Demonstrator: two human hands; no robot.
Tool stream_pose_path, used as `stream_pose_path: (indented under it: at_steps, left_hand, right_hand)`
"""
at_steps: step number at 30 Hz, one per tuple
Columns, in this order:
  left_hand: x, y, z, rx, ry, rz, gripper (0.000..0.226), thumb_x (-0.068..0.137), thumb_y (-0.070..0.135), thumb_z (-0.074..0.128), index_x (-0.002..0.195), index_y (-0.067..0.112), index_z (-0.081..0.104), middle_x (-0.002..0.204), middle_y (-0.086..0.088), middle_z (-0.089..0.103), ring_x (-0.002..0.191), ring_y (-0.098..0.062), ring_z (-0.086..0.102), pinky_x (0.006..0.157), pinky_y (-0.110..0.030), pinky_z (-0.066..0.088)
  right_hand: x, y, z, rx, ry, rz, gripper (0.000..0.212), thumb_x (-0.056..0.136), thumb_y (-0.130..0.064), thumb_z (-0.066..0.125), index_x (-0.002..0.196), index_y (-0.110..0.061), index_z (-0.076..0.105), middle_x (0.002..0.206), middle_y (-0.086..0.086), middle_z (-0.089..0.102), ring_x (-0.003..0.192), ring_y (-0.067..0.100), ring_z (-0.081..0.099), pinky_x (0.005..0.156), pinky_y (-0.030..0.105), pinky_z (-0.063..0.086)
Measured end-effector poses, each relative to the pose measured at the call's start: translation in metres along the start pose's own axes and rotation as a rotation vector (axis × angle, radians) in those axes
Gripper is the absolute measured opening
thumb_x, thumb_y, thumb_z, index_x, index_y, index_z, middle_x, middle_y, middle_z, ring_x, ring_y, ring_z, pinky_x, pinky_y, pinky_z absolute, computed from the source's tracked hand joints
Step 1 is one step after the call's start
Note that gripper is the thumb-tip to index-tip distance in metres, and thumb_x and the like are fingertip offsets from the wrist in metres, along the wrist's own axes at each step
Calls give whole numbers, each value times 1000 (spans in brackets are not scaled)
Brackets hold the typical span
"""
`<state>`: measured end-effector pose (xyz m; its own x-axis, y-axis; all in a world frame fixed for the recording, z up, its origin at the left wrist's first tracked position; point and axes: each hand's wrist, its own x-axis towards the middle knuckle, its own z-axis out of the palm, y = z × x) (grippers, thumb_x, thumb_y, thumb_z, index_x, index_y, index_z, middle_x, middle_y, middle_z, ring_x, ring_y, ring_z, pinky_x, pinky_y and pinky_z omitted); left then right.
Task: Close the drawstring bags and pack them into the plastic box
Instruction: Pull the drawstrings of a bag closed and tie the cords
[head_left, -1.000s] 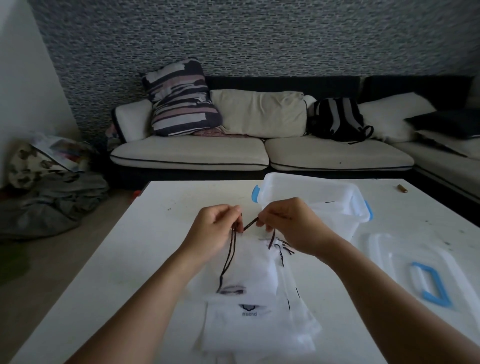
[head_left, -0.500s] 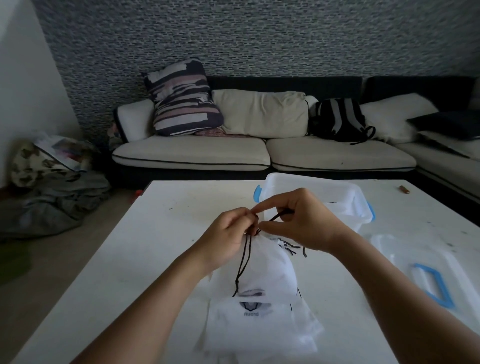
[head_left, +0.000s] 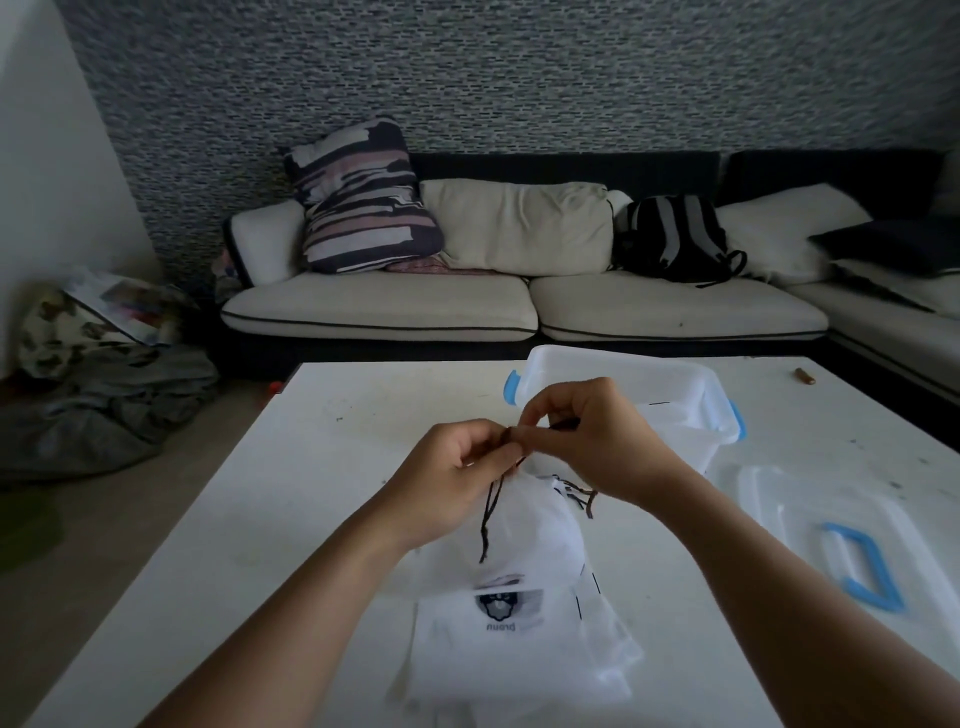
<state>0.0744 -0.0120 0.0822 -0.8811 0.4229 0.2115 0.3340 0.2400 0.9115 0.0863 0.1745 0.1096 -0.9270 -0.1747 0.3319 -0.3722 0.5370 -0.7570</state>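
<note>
Head view: a person's two bare forearms reach forward over a white surface (head_left: 218, 545), hands meeting near the middle.
Bag in hand: a white drawstring bag (head_left: 530, 535) hangs just below both hands, its gathered mouth up at the fingertips, its lower end touching the pile beneath.
Cord: a dark drawstring (head_left: 491, 512) trails down from the left hand across the front of the bag; a second stretch runs across to the right hand.
Left hand grip: the left hand (head_left: 452, 467) has its fingers curled, pinching the cord at the bag's mouth.
Right hand grip: the right hand (head_left: 587, 431) has thumb and forefinger pinched on the cord, directly beside the left fingertips, other fingers curled.
Bag pile: more flat white bags (head_left: 514, 649) lie stacked below the hands, nearer the person; the top one shows a dark printed logo.
Plastic box: a clear plastic box (head_left: 670, 395) with blue latches stands open just beyond the right hand.
Lid: a clear lid (head_left: 826, 509) with a blue handle lies flat to the right of the right forearm.
Room: a cream sofa (head_left: 384, 306) with cushions and a dark backpack (head_left: 675, 239) stands beyond the surface, against a speckled grey wall.
</note>
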Motion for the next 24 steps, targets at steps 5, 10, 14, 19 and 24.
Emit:
stream_pose_path:
  at_steps: [5,10,14,19,24]
  left_hand:
    - [0,5,-1,-156,33,-16,27,102,19,53,86,13,73,83,2,72,80,-11,64,75,-21,50]
    - [-2,10,-5,-261,57,-17,39,106,25,42,83,15,72,85,-1,70,81,-8,64,76,-18,46]
    - [-3,9,-5,-243,30,-28,38,106,23,43,82,14,72,85,-3,69,84,-9,64,79,-19,46]
    - [-4,9,-5,-269,18,-41,38,105,22,45,82,14,74,84,-3,69,86,-14,64,82,-23,47]
    - [-3,8,-3,-350,1,-93,38,105,17,43,87,10,75,86,-5,70,85,-14,65,76,-18,49]
  right_hand:
    - [3,0,1,460,-70,226,23,104,-18,49,83,-8,50,57,-4,30,52,13,19,44,23,16]
    - [5,-1,2,593,-101,307,32,106,-18,38,78,-16,22,64,0,19,54,14,13,44,22,13]
    - [1,-5,-3,467,-193,218,23,102,-22,52,92,-4,63,60,-1,30,51,12,19,43,22,16]
    - [1,-8,-2,395,-87,125,20,98,-17,61,87,-3,70,52,-10,41,43,4,30,41,16,25]
    - [5,0,1,549,-24,219,28,102,-25,53,82,-8,61,54,-6,25,48,9,18,44,22,15]
